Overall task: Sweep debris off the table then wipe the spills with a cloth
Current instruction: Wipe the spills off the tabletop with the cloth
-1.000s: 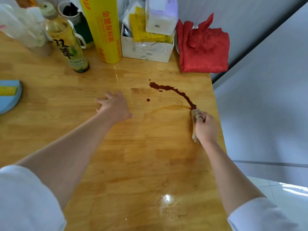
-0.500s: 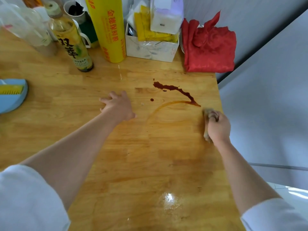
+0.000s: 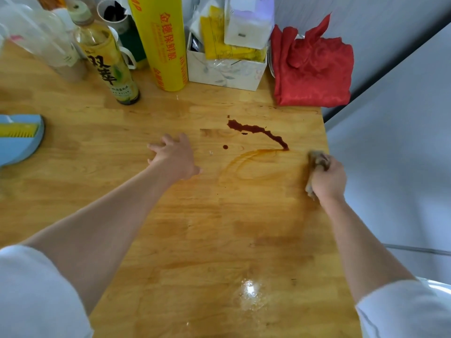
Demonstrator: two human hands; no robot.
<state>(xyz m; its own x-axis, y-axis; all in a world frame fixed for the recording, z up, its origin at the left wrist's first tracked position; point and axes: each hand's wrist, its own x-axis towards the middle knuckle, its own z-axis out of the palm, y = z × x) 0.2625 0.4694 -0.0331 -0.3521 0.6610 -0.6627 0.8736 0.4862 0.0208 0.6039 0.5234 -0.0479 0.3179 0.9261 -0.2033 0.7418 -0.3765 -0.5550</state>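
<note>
At right of centre in the frame, the right hand (image 3: 328, 178) is clenched around a bunched tan wiping cloth (image 3: 315, 160), pressed to the light wooden table (image 3: 195, 240) close to its right edge. The dark reddish-brown spill streak (image 3: 258, 131) lies up and to the left of that hand; its long axis runs from upper left down to lower right, and its lower end finishes just beside the cloth, not touching it. A small round drop (image 3: 225, 147) sits apart, left of the streak, and a faint curved orange smear (image 3: 249, 164) arcs below it.

The left hand (image 3: 174, 156) rests on the table at centre frame with fingers spread, holding nothing, just left of the drop. Judgement: the right hand is the nearer to the streak's end, and the next wipe would run up and leftward along the streak's length.

Legible writing: the yellow cling-film roll (image 3: 159, 42) at top centre carries red characters "金穗保鲜膜" and part of a word ending "AP". The glass bottle with yellow label (image 3: 107, 59) at upper left shows two large black characters, the first apparently "双". A blue dustpan (image 3: 20, 139) lies at the left edge, a folded red cloth (image 3: 314, 69) at upper right. No debris can be made out.
</note>
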